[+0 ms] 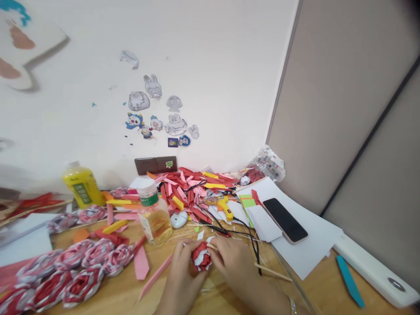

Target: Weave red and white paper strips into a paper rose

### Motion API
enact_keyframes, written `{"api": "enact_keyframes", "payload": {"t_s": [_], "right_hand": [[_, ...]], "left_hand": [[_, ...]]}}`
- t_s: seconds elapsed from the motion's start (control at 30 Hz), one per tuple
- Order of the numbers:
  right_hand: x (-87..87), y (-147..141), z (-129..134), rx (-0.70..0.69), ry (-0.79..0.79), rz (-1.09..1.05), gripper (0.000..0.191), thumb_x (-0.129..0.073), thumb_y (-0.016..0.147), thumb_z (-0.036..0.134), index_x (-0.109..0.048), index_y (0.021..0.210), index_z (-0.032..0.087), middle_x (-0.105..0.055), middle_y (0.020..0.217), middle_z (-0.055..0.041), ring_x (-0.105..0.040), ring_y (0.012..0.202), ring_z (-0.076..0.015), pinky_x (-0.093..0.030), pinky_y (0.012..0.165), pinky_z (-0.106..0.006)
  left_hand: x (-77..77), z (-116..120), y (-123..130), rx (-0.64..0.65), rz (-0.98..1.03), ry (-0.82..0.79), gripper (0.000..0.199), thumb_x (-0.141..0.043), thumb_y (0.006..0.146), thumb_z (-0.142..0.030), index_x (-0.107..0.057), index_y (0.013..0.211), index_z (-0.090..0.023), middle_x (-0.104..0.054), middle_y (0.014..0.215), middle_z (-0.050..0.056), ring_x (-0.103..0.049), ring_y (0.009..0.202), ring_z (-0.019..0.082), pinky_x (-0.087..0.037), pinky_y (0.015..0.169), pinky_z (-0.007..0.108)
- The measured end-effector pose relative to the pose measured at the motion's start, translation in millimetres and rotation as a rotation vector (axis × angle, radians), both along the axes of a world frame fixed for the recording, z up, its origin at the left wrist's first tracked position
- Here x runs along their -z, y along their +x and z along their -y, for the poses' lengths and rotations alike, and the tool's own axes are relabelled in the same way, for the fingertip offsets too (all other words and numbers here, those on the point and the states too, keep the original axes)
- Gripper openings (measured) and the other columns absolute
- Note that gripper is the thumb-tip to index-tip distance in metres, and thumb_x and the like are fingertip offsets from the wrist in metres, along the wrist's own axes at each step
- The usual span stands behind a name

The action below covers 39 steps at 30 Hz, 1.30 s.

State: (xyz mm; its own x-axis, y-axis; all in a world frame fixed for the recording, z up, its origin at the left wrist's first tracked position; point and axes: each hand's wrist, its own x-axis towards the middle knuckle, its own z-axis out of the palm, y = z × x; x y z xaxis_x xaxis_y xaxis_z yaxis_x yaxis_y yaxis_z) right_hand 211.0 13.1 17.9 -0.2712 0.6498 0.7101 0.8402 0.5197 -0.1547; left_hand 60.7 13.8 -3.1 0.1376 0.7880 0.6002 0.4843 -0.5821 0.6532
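Observation:
Low in the middle of the head view, my left hand (pixel 183 273) has its fingers curled around a small red and white paper rose (pixel 201 258). My right hand (pixel 234 260) is closed on a thin wooden stick (pixel 274 272); one end meets the rose and the other sticks out past the hand. White paper ends show at the top of the rose. Left of my hands lies a long pink paper strip (pixel 155 276). Several finished-looking pink, red and white paper roses (pixel 83 286) lie at the left.
Beyond my hands stand a clear jar (pixel 155 214) of yellowish liquid and a yellow bottle (pixel 82 184). A yellow glue gun (pixel 225 208) with black cord lies among heaped paper strips (pixel 183 188). At right are a phone (pixel 285 219), white sheets (pixel 310 243) and a teal strip (pixel 350 281).

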Motion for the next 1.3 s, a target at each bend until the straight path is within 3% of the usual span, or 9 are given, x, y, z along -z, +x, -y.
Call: {"api": "enact_keyframes", "payload": {"t_s": [0.27,0.43,0.8,1.3], "right_hand": [[0.7,-0.9,0.4,-0.006,0.035,0.011,0.054,-0.016,0.100,0.034,-0.054,0.065,0.020,-0.059,0.054,0.0006,-0.052,0.045,-0.0137,-0.024,0.047,-0.028],[3.3,-0.3,-0.1,0.014,0.004,-0.031,0.048,-0.021,0.099,0.040,-0.059,0.076,0.021,-0.062,0.057,0.0003,-0.056,0.048,-0.0144,-0.025,0.047,-0.027],[2.1,-3.4,-1.3,-0.023,0.103,0.006,0.059,-0.007,0.100,0.036,-0.054,0.069,0.021,-0.060,0.055,0.0008,-0.056,0.047,-0.0142,-0.027,0.048,-0.027],[8.1,-2.6,-0.6,0.054,0.057,-0.009,0.048,-0.020,0.099,0.037,-0.055,0.069,0.022,-0.059,0.053,0.0007,-0.051,0.044,-0.0146,-0.021,0.047,-0.027]], "left_hand": [[-0.9,0.6,0.7,-0.009,0.011,-0.021,0.031,-0.065,0.069,-0.013,-0.060,0.099,-0.021,-0.059,0.088,0.005,-0.060,0.084,0.023,-0.053,0.072,0.037],[-1.4,1.6,1.0,0.001,0.039,-0.052,0.028,-0.066,0.069,-0.014,-0.061,0.095,-0.021,-0.060,0.087,0.004,-0.060,0.084,0.024,-0.053,0.072,0.037],[7.5,-1.0,-1.6,-0.024,0.040,-0.060,0.035,-0.069,0.064,-0.013,-0.063,0.099,-0.018,-0.062,0.089,0.007,-0.062,0.086,0.026,-0.055,0.074,0.037],[-1.7,3.1,0.3,-0.012,0.027,-0.075,0.030,-0.067,0.069,-0.017,-0.063,0.099,-0.019,-0.062,0.089,0.007,-0.062,0.085,0.025,-0.054,0.074,0.037]]}}
